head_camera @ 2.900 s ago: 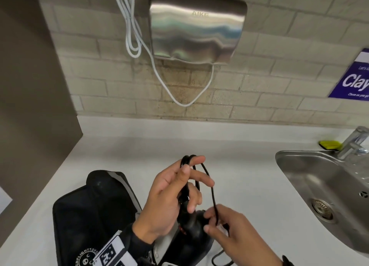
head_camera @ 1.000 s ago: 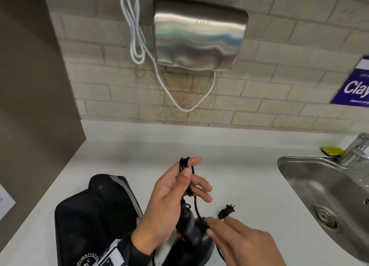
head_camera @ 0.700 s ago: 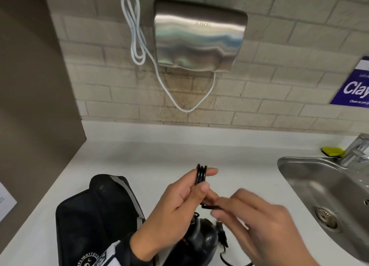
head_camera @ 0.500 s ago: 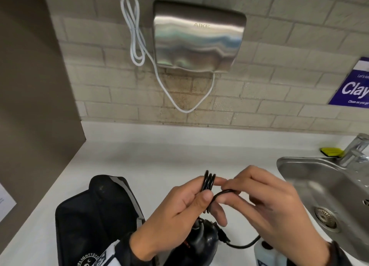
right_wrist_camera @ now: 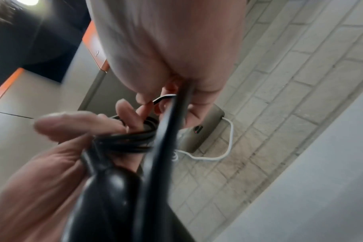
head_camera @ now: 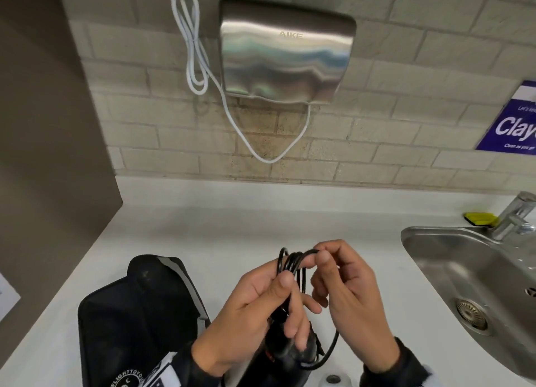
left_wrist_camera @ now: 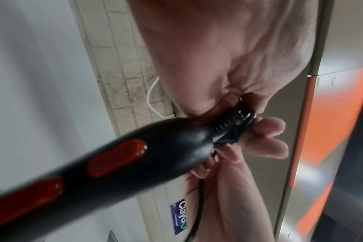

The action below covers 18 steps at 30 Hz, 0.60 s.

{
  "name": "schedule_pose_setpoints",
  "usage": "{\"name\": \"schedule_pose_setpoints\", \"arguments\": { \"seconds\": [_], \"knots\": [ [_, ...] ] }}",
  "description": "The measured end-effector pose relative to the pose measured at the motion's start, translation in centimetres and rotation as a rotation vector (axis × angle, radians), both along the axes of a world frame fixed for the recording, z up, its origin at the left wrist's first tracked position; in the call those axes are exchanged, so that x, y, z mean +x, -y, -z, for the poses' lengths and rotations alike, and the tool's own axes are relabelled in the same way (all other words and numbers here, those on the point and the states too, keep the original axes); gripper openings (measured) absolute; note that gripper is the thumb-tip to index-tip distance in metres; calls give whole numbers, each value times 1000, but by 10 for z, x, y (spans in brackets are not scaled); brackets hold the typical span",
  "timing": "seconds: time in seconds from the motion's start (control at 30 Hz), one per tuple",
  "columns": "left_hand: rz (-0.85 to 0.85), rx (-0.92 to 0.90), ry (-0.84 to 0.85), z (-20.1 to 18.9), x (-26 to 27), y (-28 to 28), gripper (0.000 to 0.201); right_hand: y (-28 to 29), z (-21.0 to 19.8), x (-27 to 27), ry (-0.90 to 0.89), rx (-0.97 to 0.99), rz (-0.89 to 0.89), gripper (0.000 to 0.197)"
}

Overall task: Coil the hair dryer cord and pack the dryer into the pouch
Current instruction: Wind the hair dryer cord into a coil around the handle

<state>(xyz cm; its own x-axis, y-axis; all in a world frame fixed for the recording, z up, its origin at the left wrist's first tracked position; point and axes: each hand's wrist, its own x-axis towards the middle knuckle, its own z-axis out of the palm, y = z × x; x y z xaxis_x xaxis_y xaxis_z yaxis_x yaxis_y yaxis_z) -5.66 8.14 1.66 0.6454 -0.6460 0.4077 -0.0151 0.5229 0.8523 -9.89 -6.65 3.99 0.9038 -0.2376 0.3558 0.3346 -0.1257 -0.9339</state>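
1. Black cord (head_camera: 293,266) loops sit at lower centre of the head view, clamped between the left hand (head_camera: 255,308) thumb and fingers.
2. Right hand (head_camera: 345,296) fingertips pinch the top loop.
3. Hair dryer (head_camera: 278,354) hangs beneath the left hand.
4. Black pouch (head_camera: 136,314) lies lower left on the white counter (head_camera: 203,227).

Colours — counter items
Black hair dryer (left_wrist_camera: 106,165) with red buttons; black cord (head_camera: 293,263); black pouch (head_camera: 136,322) — grey trim; white counter (head_camera: 232,221).
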Motion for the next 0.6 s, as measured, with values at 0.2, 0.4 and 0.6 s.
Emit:
{"name": "schedule_pose_setpoints", "arguments": {
  "seconds": [0.2, 0.4, 0.6],
  "knots": [
    [-129, -108, -188, 7, 6, -7, 46, 1, 47, -14, -205, 182, 2, 7],
    [-196, -142, -293, 9, 5, -8, 44, 9, 75, -38, -120, 301, 262, 16],
    [-137, -172, -288, 10, 1, -4, 54, 18, 83, -33, -64, -260, 337, 30]
  ]
}}
